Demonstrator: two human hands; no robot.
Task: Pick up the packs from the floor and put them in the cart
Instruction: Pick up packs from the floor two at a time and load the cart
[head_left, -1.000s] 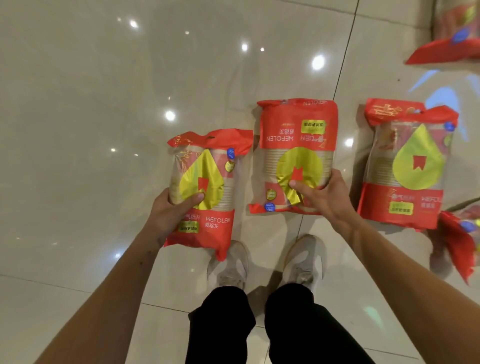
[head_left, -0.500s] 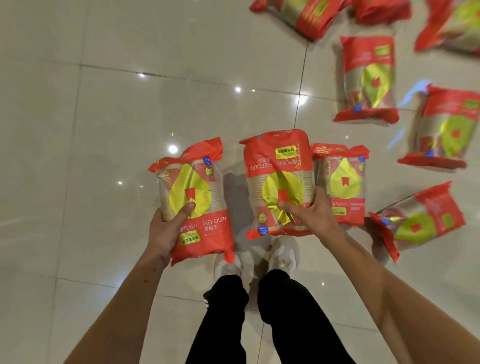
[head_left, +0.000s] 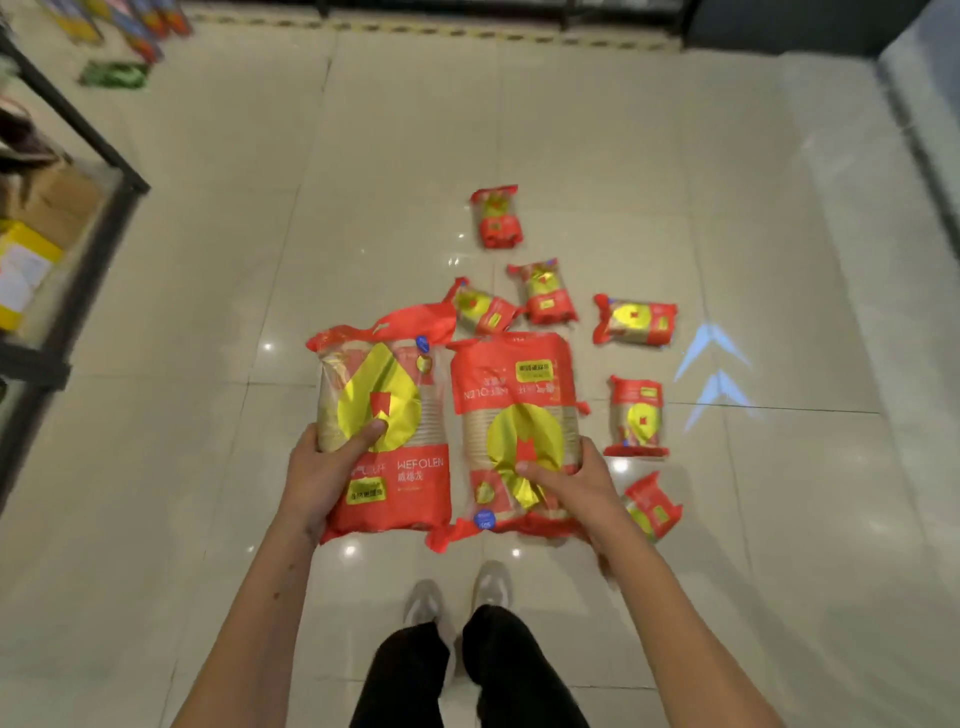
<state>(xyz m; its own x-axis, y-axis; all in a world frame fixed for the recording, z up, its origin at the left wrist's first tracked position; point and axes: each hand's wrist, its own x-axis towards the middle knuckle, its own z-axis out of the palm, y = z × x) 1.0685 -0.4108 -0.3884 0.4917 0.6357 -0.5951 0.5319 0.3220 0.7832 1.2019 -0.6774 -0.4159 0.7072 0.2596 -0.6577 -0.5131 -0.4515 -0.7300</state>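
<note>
Packs, red with yellow emblems: two held side by side above the floor, edges touching. My left hand (head_left: 324, 475) grips the left pack (head_left: 387, 431), thumb across its front; my right hand (head_left: 574, 480) grips the right pack (head_left: 519, 415) likewise. Six more packs (head_left: 636, 322) lie scattered on the tiled floor (head_left: 779, 234) beyond. Shelf rack (head_left: 67, 171) stands at left.

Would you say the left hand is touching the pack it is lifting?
Touching. The head view shows the left hand gripping the left pack, thumb pressed on its yellow label.
</note>
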